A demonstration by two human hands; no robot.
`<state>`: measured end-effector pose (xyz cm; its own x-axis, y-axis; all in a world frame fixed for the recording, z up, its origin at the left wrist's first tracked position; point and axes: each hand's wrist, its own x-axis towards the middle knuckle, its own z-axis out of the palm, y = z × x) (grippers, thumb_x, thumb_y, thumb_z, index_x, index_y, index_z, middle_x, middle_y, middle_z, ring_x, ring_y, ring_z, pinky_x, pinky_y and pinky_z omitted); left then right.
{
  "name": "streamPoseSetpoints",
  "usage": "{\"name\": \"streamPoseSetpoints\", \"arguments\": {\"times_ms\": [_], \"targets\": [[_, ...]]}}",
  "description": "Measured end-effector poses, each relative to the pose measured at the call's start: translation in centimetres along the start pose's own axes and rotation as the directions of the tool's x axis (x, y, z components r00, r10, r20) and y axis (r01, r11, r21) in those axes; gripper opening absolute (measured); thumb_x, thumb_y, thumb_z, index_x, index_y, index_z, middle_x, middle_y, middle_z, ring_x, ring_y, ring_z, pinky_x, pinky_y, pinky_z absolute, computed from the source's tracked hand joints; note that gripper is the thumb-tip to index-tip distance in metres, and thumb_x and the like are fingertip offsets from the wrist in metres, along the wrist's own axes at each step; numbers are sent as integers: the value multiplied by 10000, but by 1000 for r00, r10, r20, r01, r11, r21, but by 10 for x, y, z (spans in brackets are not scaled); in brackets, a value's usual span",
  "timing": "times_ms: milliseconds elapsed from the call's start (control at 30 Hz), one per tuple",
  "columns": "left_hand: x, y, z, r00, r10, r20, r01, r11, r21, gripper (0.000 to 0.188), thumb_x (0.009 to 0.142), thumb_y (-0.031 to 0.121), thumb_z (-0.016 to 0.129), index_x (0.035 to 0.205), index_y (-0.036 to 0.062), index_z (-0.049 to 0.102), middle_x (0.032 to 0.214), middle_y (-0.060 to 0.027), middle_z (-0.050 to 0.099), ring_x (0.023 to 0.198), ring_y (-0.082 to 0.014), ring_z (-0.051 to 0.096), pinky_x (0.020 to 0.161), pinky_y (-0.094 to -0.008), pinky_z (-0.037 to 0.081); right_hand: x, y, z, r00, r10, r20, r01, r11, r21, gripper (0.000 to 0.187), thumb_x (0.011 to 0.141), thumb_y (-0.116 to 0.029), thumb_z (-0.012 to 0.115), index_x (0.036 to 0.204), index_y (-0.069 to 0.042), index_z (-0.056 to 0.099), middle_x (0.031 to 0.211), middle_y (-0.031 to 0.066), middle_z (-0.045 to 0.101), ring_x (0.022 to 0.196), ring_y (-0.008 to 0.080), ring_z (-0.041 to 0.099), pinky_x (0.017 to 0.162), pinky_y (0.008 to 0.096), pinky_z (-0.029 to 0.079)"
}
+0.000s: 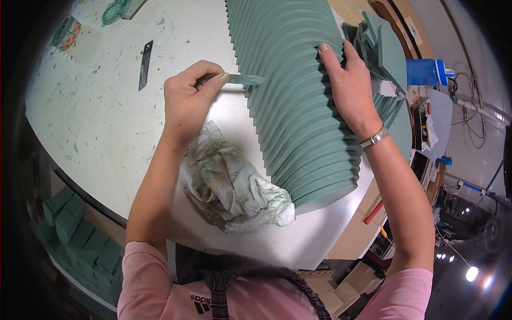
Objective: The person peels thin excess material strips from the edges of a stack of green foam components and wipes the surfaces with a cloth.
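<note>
My left hand (193,96) pinches a thin flat blade (242,79) between thumb and fingers. Green paste coats the blade's tip, which meets the near left side of a long row of green panels (298,101). These thin curved panels stand packed side by side, their edges forming ridges. Across the row's right side lies my right hand (349,80), thumb and index finger stretched out and apart; its other fingers are mostly hidden. A crumpled white cloth with green stains (232,186) rests below my left hand, against the row's near end.
A second dark flat blade (145,65) lies on the white table (96,117). Farther left are a stained round container (66,33) and a green-smeared tool (117,9). Loose green pieces (389,50) and a blue bottle (426,72) stand right. Green blocks (85,242) sit below the left edge.
</note>
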<state>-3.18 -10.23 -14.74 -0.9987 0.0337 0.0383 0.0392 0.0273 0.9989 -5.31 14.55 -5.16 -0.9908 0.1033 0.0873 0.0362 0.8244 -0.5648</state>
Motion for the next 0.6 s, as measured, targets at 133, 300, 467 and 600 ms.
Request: {"name": "streamPoseSetpoints", "arguments": {"times_ms": [133,300,467,600], "targets": [[-1,3,2,997,68,-37,-65,995,80,72,887,30,640,843,-19,612,648,35,478,616,-52,380,549,-228,326,0,-3,-2,1000,18,2,-18,1000,-2,658,894,-498,585,1114,121,554,867,281,680,860,402,674,828,432,506],[-4,5,1,992,124,7,-124,989,84,99,894,38,620,820,-17,585,641,14,468,613,-65,380,550,-239,331,0,2,-3,1000,3,8,-3,1000,3,660,893,-502,585,1113,119,555,877,284,678,867,403,673,828,432,506],[-3,9,-2,989,145,-4,-144,982,121,102,896,32,606,812,-15,573,641,5,463,611,-72,380,545,-246,329,1,1,0,1000,7,3,-7,1000,17,653,891,-503,588,1104,114,557,887,280,679,852,404,670,824,437,505],[-5,4,-2,986,159,57,-166,975,147,98,925,33,596,843,-12,568,718,34,476,683,-56,392,615,-203,336,-1,1,-1,1000,23,5,-23,1000,2,641,891,-500,591,1093,108,559,878,278,678,844,402,668,820,439,504]]}}
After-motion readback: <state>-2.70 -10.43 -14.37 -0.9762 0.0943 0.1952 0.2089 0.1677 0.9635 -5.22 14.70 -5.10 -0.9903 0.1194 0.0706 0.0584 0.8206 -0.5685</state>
